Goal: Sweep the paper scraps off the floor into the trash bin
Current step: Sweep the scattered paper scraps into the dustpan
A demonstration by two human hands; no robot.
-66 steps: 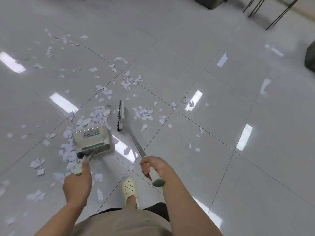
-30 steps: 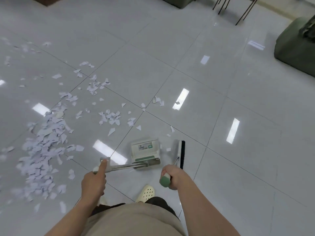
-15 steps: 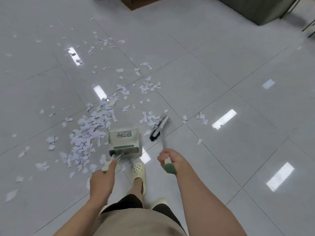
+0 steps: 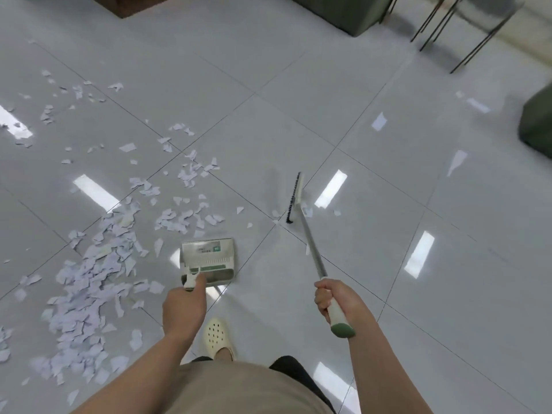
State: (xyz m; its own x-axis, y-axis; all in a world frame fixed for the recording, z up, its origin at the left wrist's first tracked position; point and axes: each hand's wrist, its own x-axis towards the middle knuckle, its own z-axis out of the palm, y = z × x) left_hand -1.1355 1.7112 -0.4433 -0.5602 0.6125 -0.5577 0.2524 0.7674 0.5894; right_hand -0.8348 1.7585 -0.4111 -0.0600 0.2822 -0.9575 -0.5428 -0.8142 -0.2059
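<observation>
The right hand (image 4: 333, 297) grips the broom (image 4: 310, 249); its head lies right of the dustpan (image 4: 207, 258), gripped by the left hand (image 4: 185, 309); the paper scraps (image 4: 89, 279) heap lies left.

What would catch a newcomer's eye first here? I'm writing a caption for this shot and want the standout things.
The big drift of white paper scraps across the grey tiles on the left stands out first. Next, the left hand holding a dustpan on the floor beside that drift, and the right hand gripping a broom whose head rests farther out by a few stray scraps.
</observation>
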